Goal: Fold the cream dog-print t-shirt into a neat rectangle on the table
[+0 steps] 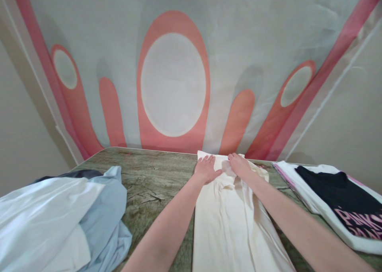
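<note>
A cream garment (231, 220) lies lengthwise on the wood-grain table (152, 180), reaching from the near edge to the far side. My left hand (205, 169) rests flat on its far end, fingers stretched out. Just to the right, my right hand (238, 164) presses on the same end of the cloth near a fold, with its fingers pointing left toward the other hand; they look flat rather than gripping.
A heap of light blue and white clothes (59, 220) covers the table's left side. At the right lies a stack of folded shirts (337, 202), the top one black with pink lettering. A grey wall hanging with pink shapes (174, 85) rises behind the table.
</note>
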The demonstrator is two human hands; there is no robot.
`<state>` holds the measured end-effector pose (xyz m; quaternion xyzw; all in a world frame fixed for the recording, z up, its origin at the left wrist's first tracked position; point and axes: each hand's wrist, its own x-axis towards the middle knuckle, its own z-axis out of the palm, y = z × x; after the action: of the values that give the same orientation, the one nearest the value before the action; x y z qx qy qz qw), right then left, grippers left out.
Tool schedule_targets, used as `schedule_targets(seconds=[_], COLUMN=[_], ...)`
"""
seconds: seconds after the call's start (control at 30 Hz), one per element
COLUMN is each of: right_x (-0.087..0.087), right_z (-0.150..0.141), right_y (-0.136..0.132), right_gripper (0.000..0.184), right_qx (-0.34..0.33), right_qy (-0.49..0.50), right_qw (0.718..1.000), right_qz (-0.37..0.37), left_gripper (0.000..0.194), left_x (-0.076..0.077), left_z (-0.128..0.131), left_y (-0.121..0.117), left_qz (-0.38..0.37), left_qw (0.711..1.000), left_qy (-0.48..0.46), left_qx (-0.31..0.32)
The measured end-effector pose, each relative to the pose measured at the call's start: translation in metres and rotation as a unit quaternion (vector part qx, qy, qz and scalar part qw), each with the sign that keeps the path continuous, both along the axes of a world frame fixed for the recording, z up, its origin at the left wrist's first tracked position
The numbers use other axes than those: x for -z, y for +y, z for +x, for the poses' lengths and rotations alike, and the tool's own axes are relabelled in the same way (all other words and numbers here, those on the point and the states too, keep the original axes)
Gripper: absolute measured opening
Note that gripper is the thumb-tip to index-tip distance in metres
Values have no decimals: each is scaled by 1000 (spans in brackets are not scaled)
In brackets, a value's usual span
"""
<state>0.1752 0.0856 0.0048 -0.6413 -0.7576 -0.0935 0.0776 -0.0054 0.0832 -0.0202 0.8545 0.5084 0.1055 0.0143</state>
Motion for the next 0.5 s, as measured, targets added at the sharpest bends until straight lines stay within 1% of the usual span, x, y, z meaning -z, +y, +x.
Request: schedule_targets(seconds=[0.07,0.1,0.2,0.27,0.3,0.33,0.4,0.5], right_x=[-5,-7,-7,-1,4,9,19,27], right_z=[-5,-9,-27,-41,-47,-51,-55,-50], right_y=[-2,-2,-2,-1,-1,0,0,0], right_gripper=[27,30,41,48,50,51,48,50], right_qx=[-15,-33,-131,-201,-223,-234,-232,-187], right_qy=[3,15,98,157,174,180,174,138], right_qw=[1000,999,986,967,959,955,956,969], right_qz=[23,31,25,7,-4,-16,-44,-82], left_gripper=[79,77,61,56,55,53,50,50], left_x=[-2,-3,-5,-6,-5,-4,-1,3], left_z=[0,0,-2,-3,-4,-5,-7,-9], left_y=[-1,-2,-3,-2,-2,-1,0,3], left_qz=[12,22,23,13,13,19,30,19], left_qw=[1000,999,995,991,991,991,993,993], left_qy=[-16,-29,-76,-87,-81,-70,-39,-9], left_qx=[-6,-12,-63,-100,-108,-109,-105,-120])
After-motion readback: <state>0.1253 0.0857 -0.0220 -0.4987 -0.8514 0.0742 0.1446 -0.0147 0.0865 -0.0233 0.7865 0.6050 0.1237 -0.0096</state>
